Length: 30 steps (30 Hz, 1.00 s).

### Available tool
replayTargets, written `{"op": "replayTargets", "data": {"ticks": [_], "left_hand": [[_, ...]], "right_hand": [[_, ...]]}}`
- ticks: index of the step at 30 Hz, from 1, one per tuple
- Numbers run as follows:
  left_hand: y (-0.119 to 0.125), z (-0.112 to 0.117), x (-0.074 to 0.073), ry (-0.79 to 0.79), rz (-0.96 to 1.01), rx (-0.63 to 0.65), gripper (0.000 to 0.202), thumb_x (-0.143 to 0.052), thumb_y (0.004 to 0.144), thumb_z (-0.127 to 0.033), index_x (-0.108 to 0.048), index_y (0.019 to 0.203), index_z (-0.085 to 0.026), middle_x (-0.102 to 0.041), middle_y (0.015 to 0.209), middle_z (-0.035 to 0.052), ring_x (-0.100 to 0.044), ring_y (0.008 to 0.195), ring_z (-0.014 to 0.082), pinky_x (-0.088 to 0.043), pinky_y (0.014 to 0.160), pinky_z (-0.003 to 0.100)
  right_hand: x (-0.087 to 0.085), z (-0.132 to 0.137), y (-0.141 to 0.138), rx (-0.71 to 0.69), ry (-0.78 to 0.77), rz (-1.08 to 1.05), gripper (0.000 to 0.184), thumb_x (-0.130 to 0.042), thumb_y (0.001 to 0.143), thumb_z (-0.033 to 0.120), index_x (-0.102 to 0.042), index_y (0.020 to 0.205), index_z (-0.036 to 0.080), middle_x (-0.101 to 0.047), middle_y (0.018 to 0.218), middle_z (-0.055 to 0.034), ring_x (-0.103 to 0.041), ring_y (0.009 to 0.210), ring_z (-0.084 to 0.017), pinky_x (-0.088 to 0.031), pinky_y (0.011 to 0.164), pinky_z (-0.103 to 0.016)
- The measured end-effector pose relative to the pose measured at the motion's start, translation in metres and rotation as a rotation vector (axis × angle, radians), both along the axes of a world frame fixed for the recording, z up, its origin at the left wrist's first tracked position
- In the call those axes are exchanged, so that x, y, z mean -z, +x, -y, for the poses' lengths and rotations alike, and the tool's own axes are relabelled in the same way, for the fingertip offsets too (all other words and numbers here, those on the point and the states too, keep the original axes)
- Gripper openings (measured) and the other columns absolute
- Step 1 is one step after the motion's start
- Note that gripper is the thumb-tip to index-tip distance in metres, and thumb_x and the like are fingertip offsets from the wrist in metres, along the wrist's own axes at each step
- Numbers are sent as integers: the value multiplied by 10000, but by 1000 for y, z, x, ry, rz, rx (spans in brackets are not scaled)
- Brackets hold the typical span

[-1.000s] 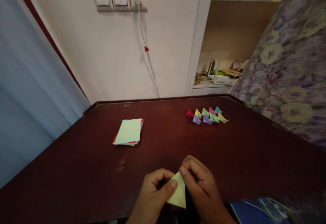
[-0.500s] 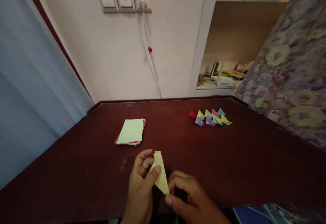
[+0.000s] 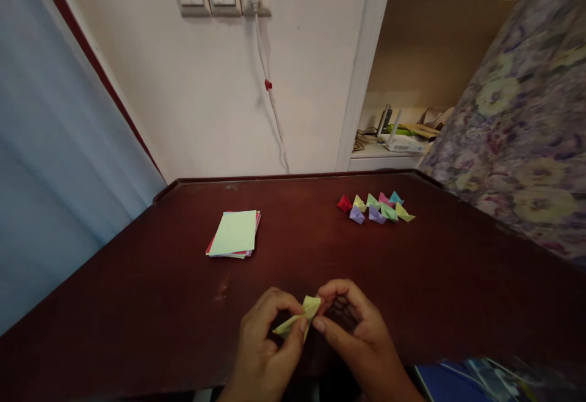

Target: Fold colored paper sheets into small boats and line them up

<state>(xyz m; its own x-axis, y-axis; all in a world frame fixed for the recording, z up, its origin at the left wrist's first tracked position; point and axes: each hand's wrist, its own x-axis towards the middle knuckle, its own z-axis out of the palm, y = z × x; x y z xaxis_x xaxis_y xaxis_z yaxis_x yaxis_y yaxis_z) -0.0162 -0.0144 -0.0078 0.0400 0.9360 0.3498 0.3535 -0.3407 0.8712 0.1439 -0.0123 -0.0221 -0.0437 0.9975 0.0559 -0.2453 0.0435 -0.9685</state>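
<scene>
Both hands meet low in the middle of the view, over the near part of a dark red-brown table (image 3: 151,304). Between them is a folded piece of yellow-green paper (image 3: 300,319). My left hand (image 3: 268,344) pinches its lower left end with thumb and fingers. My right hand (image 3: 354,329) pinches its upper right end, fingers curled in. The paper is held just above the tabletop, lying nearly level. Farther back on the left lies a stack of coloured paper sheets (image 3: 233,234) with a pale green sheet on top.
Several small folded paper pieces (image 3: 375,208) in red, yellow, green, purple, pink and blue lie in a cluster at the back right. A flower-patterned cloth (image 3: 517,121) rises at the right. A blue object (image 3: 444,380) lies at the near right edge. A white cable (image 3: 272,103) hangs down the wall.
The paper stood tall and narrow in my left hand half a second ago. Now it is turned nearly level, and my right hand has come up to pinch its other end.
</scene>
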Motion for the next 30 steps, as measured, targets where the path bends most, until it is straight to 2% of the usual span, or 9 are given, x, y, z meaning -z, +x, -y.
{"op": "replayTargets", "data": {"ticks": [3, 12, 24, 27, 30], "left_hand": [[0, -1, -3, 14, -36, 12, 123, -634, 829, -149, -644, 730, -222, -677, 721, 6, -648, 672, 181, -484, 634, 258], [1, -1, -10, 19, -115, -5, 128, -630, 779, -113, -640, 704, -216, -646, 667, -7, -618, 600, 168, -463, 567, 241], [2, -3, -8, -39, -127, 22, 116, -622, 760, -106, -636, 729, -217, -652, 694, -4, -620, 645, 181, -466, 606, 260], [2, -4, -9, -67, -117, 19, 125, -621, 758, -99, -623, 709, -214, -630, 678, -8, -606, 638, 177, -450, 597, 256], [1, -4, -9, -63, -120, 71, 139, -604, 783, -97, -669, 741, -212, -634, 707, 1, -612, 651, 176, -446, 598, 254]], "right_hand": [[1, -1, -1, 14, 44, -4, 177, -765, 743, 203, -619, 841, 223, -656, 812, 2, -633, 749, -165, -531, 680, -256], [9, -2, -2, -5, 109, 2, 181, -731, 783, 189, -561, 730, 217, -655, 823, -2, -622, 774, -170, -507, 713, -255], [13, -2, -3, 15, 182, 112, 196, -678, 832, 193, -532, 704, 219, -639, 809, -19, -611, 748, -181, -499, 686, -274], [13, -1, -3, 40, 232, 141, 189, -655, 828, 158, -528, 702, 222, -640, 796, -12, -615, 719, -171, -504, 656, -262], [11, -1, -2, 65, 319, 192, 167, -619, 838, 112, -562, 731, 228, -655, 800, -2, -636, 712, -162, -516, 658, -253]]}}
